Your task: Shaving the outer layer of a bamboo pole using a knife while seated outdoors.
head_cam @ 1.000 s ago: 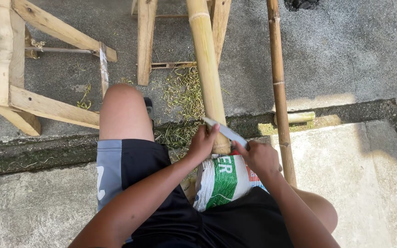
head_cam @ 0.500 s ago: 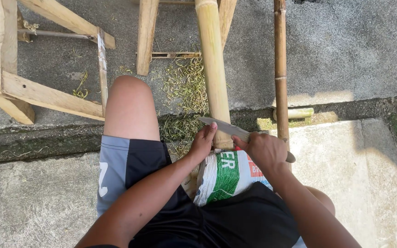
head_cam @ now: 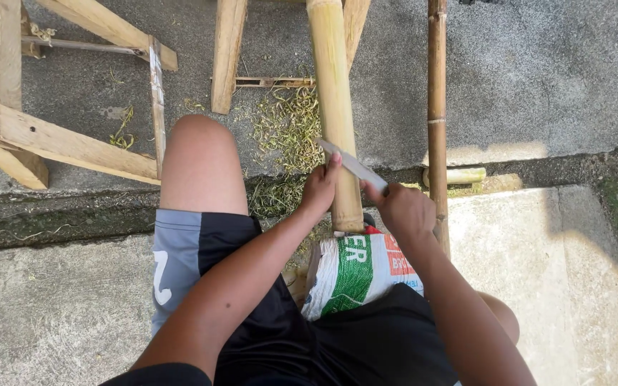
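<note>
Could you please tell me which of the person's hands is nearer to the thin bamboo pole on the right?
Right. The right hand grips the knife beside the thin pole; the left hand lies beyond the thick bamboo.

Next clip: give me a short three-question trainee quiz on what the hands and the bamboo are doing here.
1. True or false: the knife blade lies across the thick bamboo pole.
2. Which hand has its grip on the knife handle? A) right hand B) left hand
3. Fill in: green-yellow ____ lie on the concrete left of the pole.

Key
1. True.
2. A; the left hand's fingers rest at the blade's far end, against the pole.
3. Shavings.
</note>
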